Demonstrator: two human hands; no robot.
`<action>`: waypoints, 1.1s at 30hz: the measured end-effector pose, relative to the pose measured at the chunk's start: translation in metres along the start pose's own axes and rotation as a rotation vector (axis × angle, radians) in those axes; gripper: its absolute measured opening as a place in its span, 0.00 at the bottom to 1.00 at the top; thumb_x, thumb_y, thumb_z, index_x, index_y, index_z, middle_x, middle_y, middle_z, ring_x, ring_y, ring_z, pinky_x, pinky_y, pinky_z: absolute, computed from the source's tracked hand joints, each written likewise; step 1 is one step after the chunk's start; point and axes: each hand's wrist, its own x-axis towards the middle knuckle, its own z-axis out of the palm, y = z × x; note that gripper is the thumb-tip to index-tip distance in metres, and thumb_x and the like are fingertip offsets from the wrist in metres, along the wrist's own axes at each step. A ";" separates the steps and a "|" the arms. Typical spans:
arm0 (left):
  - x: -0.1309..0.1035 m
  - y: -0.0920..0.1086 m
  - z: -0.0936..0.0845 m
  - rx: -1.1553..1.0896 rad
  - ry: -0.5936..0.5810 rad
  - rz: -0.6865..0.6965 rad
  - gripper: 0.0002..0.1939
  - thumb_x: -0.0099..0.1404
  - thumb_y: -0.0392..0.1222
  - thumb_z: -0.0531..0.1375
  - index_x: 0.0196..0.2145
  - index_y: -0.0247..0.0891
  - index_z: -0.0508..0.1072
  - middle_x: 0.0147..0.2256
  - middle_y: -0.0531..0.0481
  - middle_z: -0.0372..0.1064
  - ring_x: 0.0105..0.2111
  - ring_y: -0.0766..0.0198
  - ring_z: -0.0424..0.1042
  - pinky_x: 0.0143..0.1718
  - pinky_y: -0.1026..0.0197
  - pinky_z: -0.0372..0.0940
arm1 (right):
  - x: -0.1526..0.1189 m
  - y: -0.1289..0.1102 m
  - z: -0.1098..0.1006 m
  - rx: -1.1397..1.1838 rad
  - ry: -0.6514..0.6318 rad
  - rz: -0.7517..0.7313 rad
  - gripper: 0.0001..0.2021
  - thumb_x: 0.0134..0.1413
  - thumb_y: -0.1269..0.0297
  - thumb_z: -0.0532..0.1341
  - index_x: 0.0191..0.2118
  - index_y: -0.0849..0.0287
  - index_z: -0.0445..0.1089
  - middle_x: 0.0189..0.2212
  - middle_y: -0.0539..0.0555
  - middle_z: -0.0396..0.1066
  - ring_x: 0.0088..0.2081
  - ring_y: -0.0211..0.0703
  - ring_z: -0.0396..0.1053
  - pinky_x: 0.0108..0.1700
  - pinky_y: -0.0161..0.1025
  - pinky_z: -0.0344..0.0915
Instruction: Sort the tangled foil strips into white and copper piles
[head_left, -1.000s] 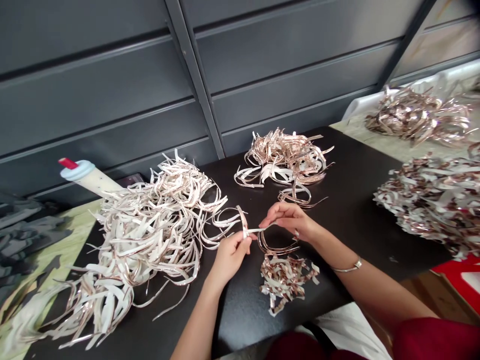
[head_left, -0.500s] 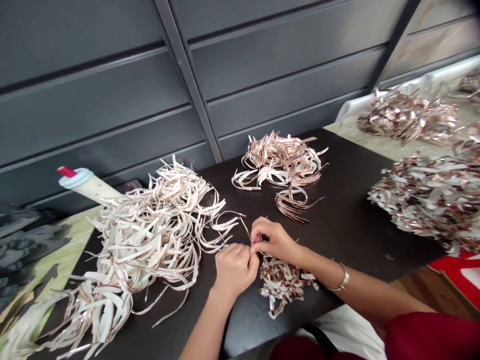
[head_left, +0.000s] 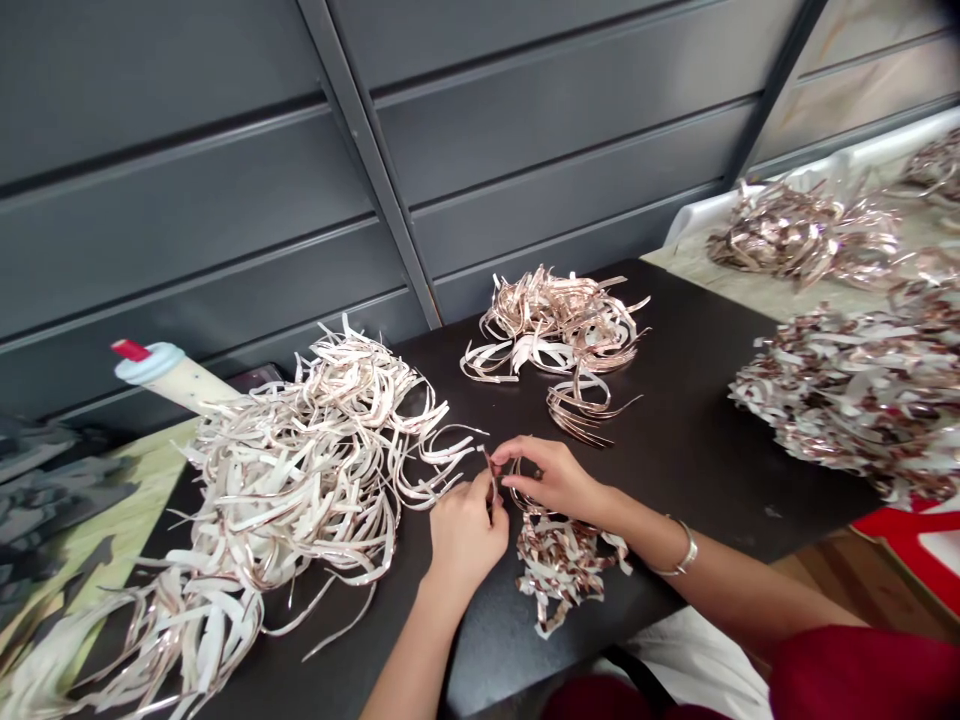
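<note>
Over the black table, my left hand is closed on a thin shiny strip, pinched at the thumb and index finger. My right hand meets it from the right, its fingertips around the same strip, with more thin strips under its curved fingers. Just below my right hand lies a small cluster of crinkled copper-and-white strips. Left of my left hand spreads a large heap of long white strips with copper edges. A smaller pile of copper strips rests beyond my hands.
A pale tumbler with a red-tipped top leans behind the white heap. At the right sits a big crinkled pile, with another shiny pile behind it. Grey panelling rises behind the black table. Something red is below right.
My right fingers have shifted slightly left and opened a little around the strip. The strip now stands up shorter between my hands. The view has shifted slightly.
</note>
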 end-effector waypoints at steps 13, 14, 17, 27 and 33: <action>-0.004 -0.001 0.004 -0.646 0.054 -0.216 0.21 0.63 0.39 0.54 0.53 0.34 0.66 0.26 0.51 0.74 0.24 0.64 0.73 0.30 0.63 0.67 | -0.009 -0.008 0.014 -0.179 0.040 -0.182 0.11 0.61 0.69 0.54 0.48 0.55 0.64 0.42 0.57 0.73 0.43 0.43 0.72 0.44 0.40 0.71; -0.004 -0.002 0.005 -0.683 0.062 -0.229 0.21 0.63 0.40 0.54 0.53 0.34 0.67 0.25 0.51 0.74 0.24 0.63 0.73 0.31 0.62 0.68 | -0.009 -0.008 0.014 -0.173 0.032 -0.148 0.11 0.61 0.69 0.53 0.49 0.55 0.64 0.42 0.56 0.74 0.41 0.41 0.73 0.43 0.38 0.71; -0.004 -0.004 0.007 -0.821 0.056 -0.241 0.21 0.64 0.42 0.54 0.54 0.33 0.66 0.29 0.48 0.76 0.27 0.63 0.74 0.34 0.61 0.69 | -0.008 -0.008 0.008 -0.111 0.001 -0.075 0.12 0.61 0.72 0.50 0.49 0.56 0.63 0.42 0.56 0.74 0.39 0.39 0.74 0.39 0.35 0.71; -0.002 -0.004 -0.003 -0.471 0.256 -0.098 0.14 0.65 0.41 0.54 0.43 0.36 0.75 0.20 0.53 0.71 0.20 0.66 0.71 0.26 0.65 0.65 | -0.006 -0.012 -0.016 0.040 -0.124 -0.036 0.15 0.58 0.74 0.51 0.50 0.58 0.59 0.46 0.60 0.73 0.39 0.40 0.72 0.41 0.39 0.67; -0.005 -0.008 -0.012 -0.277 0.404 0.215 0.12 0.66 0.36 0.53 0.36 0.37 0.77 0.22 0.52 0.73 0.21 0.68 0.72 0.26 0.67 0.65 | 0.001 -0.007 -0.026 0.633 -0.019 0.226 0.10 0.53 0.70 0.56 0.41 0.56 0.55 0.35 0.55 0.78 0.38 0.45 0.76 0.42 0.45 0.70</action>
